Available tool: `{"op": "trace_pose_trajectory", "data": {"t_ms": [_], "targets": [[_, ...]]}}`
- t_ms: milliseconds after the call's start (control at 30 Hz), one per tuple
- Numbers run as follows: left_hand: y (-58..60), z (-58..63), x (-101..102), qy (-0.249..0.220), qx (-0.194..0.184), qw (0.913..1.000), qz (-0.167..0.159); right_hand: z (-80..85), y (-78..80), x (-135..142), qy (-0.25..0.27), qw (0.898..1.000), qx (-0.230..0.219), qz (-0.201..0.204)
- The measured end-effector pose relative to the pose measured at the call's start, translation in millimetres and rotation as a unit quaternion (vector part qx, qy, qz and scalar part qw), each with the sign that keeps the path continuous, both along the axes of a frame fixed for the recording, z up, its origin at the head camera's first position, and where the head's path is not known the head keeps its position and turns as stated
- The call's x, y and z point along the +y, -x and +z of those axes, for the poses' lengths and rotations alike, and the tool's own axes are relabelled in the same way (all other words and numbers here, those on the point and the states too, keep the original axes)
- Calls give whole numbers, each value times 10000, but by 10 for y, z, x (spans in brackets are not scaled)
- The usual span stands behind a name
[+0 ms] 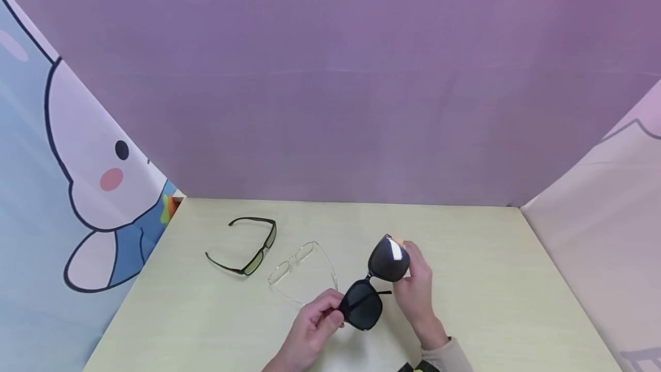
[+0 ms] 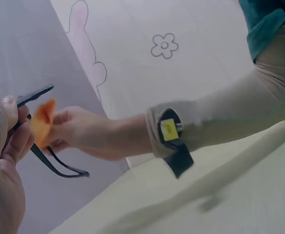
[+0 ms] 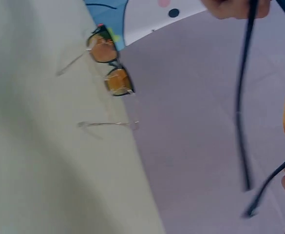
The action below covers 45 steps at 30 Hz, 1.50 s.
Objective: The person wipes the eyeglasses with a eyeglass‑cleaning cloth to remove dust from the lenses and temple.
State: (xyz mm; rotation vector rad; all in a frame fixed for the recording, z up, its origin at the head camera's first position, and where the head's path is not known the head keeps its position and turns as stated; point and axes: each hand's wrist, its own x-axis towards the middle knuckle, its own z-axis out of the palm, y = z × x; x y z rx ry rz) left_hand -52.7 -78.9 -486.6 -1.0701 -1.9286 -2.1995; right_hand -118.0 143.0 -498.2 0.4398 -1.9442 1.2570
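Observation:
Dark sunglasses [image 1: 363, 305] are held up above the table, their black lenses tilted. My left hand [image 1: 310, 329] pinches them at the outer edge of the nearer lens, by the hinge. At the farther lens, my right hand [image 1: 417, 291] grips an orange cloth [image 2: 43, 124] against it; most of the cloth is hidden behind the lens in the head view. The black temple arms [image 3: 240, 112] hang unfolded in the right wrist view. Beside my left hand, clear-framed glasses [image 1: 280, 271] lie open on the table.
Black-framed glasses [image 1: 253, 263] with greenish lenses lie open at the left on the pale table [image 1: 496, 280]. A purple panel [image 1: 330, 85] stands behind the table's far edge. Printed cloths hang at the left [image 1: 93, 188] and right [image 1: 594, 211].

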Motion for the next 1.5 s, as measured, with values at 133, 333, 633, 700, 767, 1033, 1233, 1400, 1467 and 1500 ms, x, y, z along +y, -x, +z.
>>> {"op": "trace_pose_trajectory", "data": {"t_ms": [133, 333, 633, 700, 767, 1033, 1233, 1400, 1467, 1500], "targets": [[25, 22, -2, -127, 79, 9999, -61, -110, -12, 27, -17, 9999, -120, 54], [45, 42, -7, -206, 83, 9997, -117, -250, -31, 102, -65, 9997, -248, 21], [60, 17, 9, -23, 189, 9998, 56, -335, -98, 170, -294, 9982, -288, -444], [61, 1, 14, 11, 261, 9996, 63, -333, -118, 172, -325, 9974, -392, -516], [56, -8, 24, 40, 272, 9996, 37, -314, -135, 174, -338, 9969, -485, -526], [19, -18, 79, 441, -629, 9970, 100, -141, -109, 184, -78, 9986, -174, -485], [4, -38, 89, 659, -1049, 9923, 79, 53, -92, 181, 353, 9990, 102, -253], [-18, -34, 77, 571, -786, 9952, -67, 44, -85, 142, 412, 9987, 255, -185], [-21, -27, 67, 505, -596, 9969, -87, -22, -79, 122, 428, 9989, 113, -148], [-22, -24, 60, 451, -528, 9975, -105, -64, -77, 114, 370, 9992, 50, -170]]}}
